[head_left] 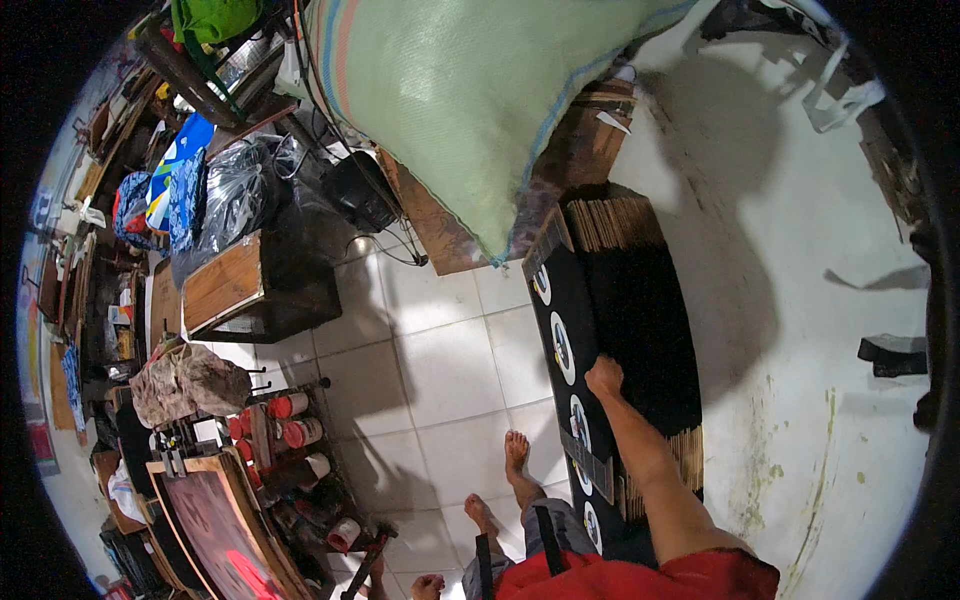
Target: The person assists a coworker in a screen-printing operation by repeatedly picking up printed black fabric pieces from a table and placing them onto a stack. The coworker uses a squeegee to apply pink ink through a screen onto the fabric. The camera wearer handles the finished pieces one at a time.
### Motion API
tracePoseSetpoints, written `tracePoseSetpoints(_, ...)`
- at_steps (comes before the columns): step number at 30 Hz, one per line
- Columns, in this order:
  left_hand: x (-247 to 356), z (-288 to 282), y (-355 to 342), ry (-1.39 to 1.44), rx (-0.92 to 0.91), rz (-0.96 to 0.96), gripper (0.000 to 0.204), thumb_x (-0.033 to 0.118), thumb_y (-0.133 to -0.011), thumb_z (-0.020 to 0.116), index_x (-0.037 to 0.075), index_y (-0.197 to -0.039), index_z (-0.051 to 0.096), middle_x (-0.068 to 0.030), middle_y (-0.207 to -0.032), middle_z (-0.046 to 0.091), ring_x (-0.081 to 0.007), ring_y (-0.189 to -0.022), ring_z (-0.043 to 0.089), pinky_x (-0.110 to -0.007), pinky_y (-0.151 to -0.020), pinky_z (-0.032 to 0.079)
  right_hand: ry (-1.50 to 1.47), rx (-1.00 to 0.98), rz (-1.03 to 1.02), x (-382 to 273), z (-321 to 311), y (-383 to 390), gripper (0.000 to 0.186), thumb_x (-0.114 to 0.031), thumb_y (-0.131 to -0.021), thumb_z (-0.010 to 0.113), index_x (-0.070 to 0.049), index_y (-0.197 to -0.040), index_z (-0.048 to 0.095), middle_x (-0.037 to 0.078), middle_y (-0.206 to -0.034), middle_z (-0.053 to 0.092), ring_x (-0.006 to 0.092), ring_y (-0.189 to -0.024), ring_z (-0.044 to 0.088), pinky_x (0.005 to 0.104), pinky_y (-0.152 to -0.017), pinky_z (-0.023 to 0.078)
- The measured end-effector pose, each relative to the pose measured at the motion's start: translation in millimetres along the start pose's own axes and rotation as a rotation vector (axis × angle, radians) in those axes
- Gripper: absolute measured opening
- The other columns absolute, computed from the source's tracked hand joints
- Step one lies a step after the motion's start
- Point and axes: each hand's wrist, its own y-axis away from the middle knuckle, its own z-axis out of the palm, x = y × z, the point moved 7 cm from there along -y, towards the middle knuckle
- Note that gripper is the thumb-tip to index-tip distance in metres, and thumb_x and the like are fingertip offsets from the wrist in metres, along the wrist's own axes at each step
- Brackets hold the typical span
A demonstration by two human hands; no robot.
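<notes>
My right hand (604, 376) is closed, at the seam between a row of black printed pieces (582, 349) and a long black-topped stack (640, 330). Whether it grips anything is hidden under the fingers. The black pieces carry white ovals with small pictures in them. Brown layered edges (612, 222), like cardboard or wood, show at the stack's far end. My left hand (428, 587) hangs low beside my grey shorts, cut off by the lower edge. Its fingers look curled, but too little shows to tell whether they hold anything.
A big pale green woven sack (450, 100) rests on a brown board (435, 225) ahead. To the left stand a wooden box (228, 285), red-and-white jars (302, 432) and a framed screen (215, 520). Cables (405, 235) trail onto the tiled floor (440, 355). A white wall (800, 300) lies right.
</notes>
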Motion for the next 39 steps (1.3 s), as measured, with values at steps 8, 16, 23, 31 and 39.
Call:
tracePoseSetpoints(8, 20.2, 8.1, 6.3, 0.076, -0.077, 0.089, 0.018, 0.017, -0.080, 0.062, 0.000, -0.086, 0.060, -0.0075, -0.074, 0.063, -0.0142, -0.063, 0.058, -0.026, -0.057, 0.044, -0.194, 0.261, -0.039, -9.1, -65.2, 59.5, 0.052, -0.025, -0.073, 0.065, -0.001, -0.115, 0.043, 0.021, -0.097, 0.058, 0.0370, -0.087, 0.059, 0.0457, -0.074, 0.047)
tracePoseSetpoints(16, 45.1, -1.1, -1.9, 0.029, -0.124, 0.245, 0.018, 0.015, -0.080, 0.061, -0.003, -0.082, 0.060, -0.0058, -0.069, 0.061, -0.0125, -0.060, 0.056, -0.024, -0.053, 0.041, -0.217, -0.180, 0.020, 15.7, 28.7, 230.5, 0.052, -0.026, -0.073, 0.062, 0.002, -0.113, 0.044, 0.024, -0.098, 0.058, 0.0383, -0.091, 0.059, 0.0451, -0.079, 0.047)
tracePoseSetpoints(23, -11.8, -44.2, -41.5, 0.102, -0.235, 0.230, 0.019, 0.018, -0.080, 0.062, 0.000, -0.085, 0.060, -0.0055, -0.069, 0.061, -0.0127, -0.059, 0.057, -0.024, -0.050, 0.042, -0.205, -0.359, 0.100, 80.0, 110.4, 404.8, 0.048, -0.029, -0.069, 0.063, 0.000, -0.106, 0.053, 0.023, -0.101, 0.059, 0.0372, -0.097, 0.057, 0.0447, -0.081, 0.046)
tracePoseSetpoints(31, -97.3, -107.4, -28.6, -0.431, -0.254, 0.105, 0.030, 0.021, -0.087, 0.052, 0.003, -0.110, 0.057, -0.0071, -0.073, 0.062, -0.0157, -0.058, 0.057, -0.028, -0.052, 0.045, -0.322, -0.208, 0.142, 134.5, 150.8, 452.5, 0.039, -0.025, -0.068, 0.060, 0.003, -0.096, 0.056, 0.023, -0.099, 0.059, 0.0369, -0.096, 0.056, 0.0409, -0.083, 0.044)
tracePoseSetpoints(39, -105.8, -103.4, -57.2, -0.059, -0.385, 0.124, 0.023, 0.015, -0.085, 0.053, 0.003, -0.104, 0.060, -0.0081, -0.077, 0.063, -0.0148, -0.058, 0.059, -0.026, -0.049, 0.044, -0.464, -0.176, 0.191, 112.2, 136.3, 460.3, 0.030, -0.025, -0.070, 0.063, -0.001, -0.088, 0.062, 0.018, -0.095, 0.062, 0.0317, -0.092, 0.059, 0.0384, -0.079, 0.046)
